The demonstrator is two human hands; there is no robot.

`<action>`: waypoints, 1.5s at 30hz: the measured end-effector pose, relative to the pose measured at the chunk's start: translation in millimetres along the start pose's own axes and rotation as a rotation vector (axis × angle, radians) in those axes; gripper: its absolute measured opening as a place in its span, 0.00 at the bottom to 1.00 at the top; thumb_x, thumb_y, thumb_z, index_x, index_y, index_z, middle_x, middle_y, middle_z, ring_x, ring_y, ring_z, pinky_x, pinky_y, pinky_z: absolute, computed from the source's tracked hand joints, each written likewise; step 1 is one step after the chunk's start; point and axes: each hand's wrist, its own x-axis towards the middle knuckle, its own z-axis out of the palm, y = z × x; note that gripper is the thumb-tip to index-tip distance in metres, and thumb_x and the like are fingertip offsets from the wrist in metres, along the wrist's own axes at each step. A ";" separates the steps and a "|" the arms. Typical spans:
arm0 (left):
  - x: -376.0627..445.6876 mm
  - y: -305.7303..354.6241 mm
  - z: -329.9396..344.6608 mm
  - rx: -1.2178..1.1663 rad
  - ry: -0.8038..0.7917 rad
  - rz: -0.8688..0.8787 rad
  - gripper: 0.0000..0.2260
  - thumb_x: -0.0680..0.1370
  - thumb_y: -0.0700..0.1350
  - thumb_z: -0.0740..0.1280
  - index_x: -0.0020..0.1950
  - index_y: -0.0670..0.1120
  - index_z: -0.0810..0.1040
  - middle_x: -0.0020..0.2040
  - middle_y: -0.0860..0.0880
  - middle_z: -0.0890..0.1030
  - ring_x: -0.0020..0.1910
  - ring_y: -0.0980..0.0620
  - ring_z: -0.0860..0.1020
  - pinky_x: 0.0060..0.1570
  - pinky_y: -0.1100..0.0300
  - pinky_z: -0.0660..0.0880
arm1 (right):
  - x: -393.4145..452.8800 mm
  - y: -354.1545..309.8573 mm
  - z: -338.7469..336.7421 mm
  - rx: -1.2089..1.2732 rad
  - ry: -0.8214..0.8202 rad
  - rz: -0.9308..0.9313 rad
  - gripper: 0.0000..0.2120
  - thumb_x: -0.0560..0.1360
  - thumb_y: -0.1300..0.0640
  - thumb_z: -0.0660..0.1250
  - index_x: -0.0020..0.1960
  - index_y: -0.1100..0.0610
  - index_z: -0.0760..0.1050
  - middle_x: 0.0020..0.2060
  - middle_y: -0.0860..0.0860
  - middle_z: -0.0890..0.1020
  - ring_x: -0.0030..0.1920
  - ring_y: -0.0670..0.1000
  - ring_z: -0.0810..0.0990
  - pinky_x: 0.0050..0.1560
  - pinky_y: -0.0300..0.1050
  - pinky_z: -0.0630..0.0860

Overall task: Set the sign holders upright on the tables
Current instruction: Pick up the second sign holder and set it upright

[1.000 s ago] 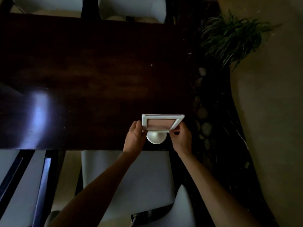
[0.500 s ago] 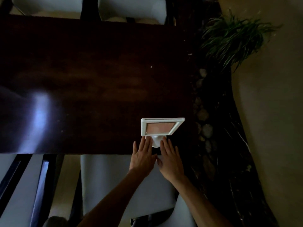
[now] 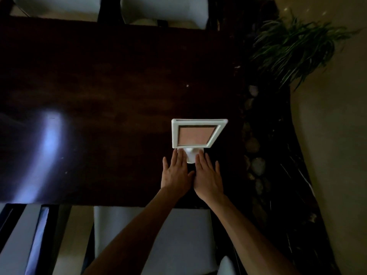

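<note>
A white sign holder with a pinkish insert stands upright on its round white base near the right end of the dark wooden table. My left hand lies flat, fingers straight and together, with its fingertips on the left side of the base. My right hand lies flat beside it, fingertips on the right side of the base. Neither hand grips the frame. Most of the base is hidden under my fingers.
White chairs stand at the table's far side and one white chair is under my arms. A green plant and stones fill a dark bed right of the table. A light reflection glares at left.
My hands let go of the frame's lower corners and went flat at the base. The holder has since moved farther onto the table, with my fingertips on its base.
</note>
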 end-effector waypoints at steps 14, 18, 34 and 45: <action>135.1 -14.4 -63.9 -0.004 0.192 -0.007 0.26 0.80 0.47 0.55 0.76 0.39 0.53 0.78 0.43 0.55 0.78 0.46 0.47 0.74 0.40 0.52 | 135.5 1.5 -49.7 -0.080 0.081 0.006 0.31 0.78 0.54 0.59 0.76 0.58 0.49 0.78 0.55 0.50 0.77 0.54 0.49 0.75 0.60 0.48; 155.2 -16.0 -74.1 0.009 0.221 -0.014 0.25 0.79 0.44 0.55 0.75 0.39 0.56 0.77 0.43 0.57 0.77 0.45 0.52 0.73 0.43 0.55 | 159.3 3.5 -58.9 -0.113 0.096 -0.005 0.31 0.78 0.55 0.59 0.76 0.59 0.49 0.77 0.54 0.52 0.76 0.54 0.51 0.75 0.61 0.48; 195.3 -22.1 -93.5 -0.019 0.363 -0.002 0.15 0.76 0.40 0.59 0.61 0.39 0.73 0.65 0.44 0.72 0.62 0.44 0.70 0.58 0.49 0.69 | 202.6 1.1 -81.0 -0.147 0.191 -0.017 0.20 0.76 0.55 0.62 0.66 0.60 0.68 0.66 0.56 0.70 0.66 0.57 0.69 0.71 0.59 0.59; 174.4 -47.3 -100.9 0.051 0.323 0.062 0.20 0.76 0.43 0.61 0.69 0.45 0.67 0.70 0.43 0.65 0.67 0.42 0.64 0.64 0.46 0.66 | 187.9 5.0 -96.4 -0.015 0.152 -0.014 0.18 0.75 0.60 0.62 0.64 0.60 0.67 0.64 0.56 0.70 0.61 0.58 0.72 0.57 0.54 0.73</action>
